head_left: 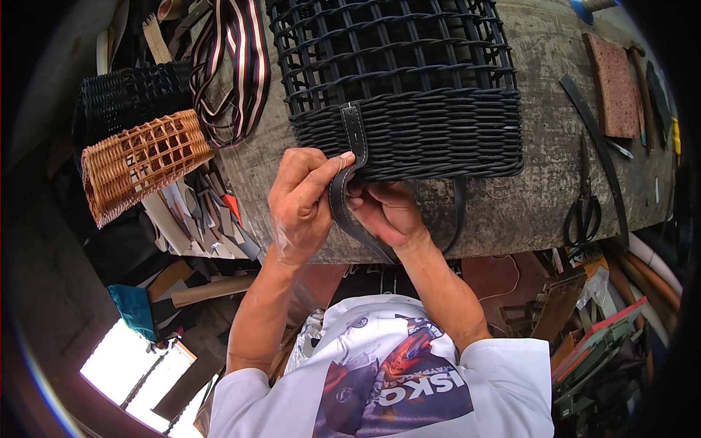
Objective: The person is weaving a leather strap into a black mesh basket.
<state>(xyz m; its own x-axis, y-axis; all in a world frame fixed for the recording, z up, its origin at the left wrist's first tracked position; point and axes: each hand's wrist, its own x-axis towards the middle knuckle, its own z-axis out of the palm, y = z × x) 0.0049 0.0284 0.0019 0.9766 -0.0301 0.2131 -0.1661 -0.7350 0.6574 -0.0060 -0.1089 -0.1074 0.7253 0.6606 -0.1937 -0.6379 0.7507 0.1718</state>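
A black woven basket [409, 135] lies on its side on the worn table in front of me. Against its tightly woven end is a black strap [353, 131] with pale stitching, which loops down past the basket's edge. My left hand [301, 201] is closed on this strap, thumb and forefinger pinching it beside the weave. A fine pale thread shows by the left thumb. Behind the strap, just below the basket's edge, my right hand [388, 213] has its fingers curled; the strap partly hides the fingertips, and what they hold cannot be made out.
Scissors [583, 219], a long black strip [602, 157] and a reddish-brown block [612, 87] lie on the table's right side. Striped webbing [237, 73] hangs at the left, beside a tan wicker basket [146, 160] and a black one [131, 95]. Scraps crowd below.
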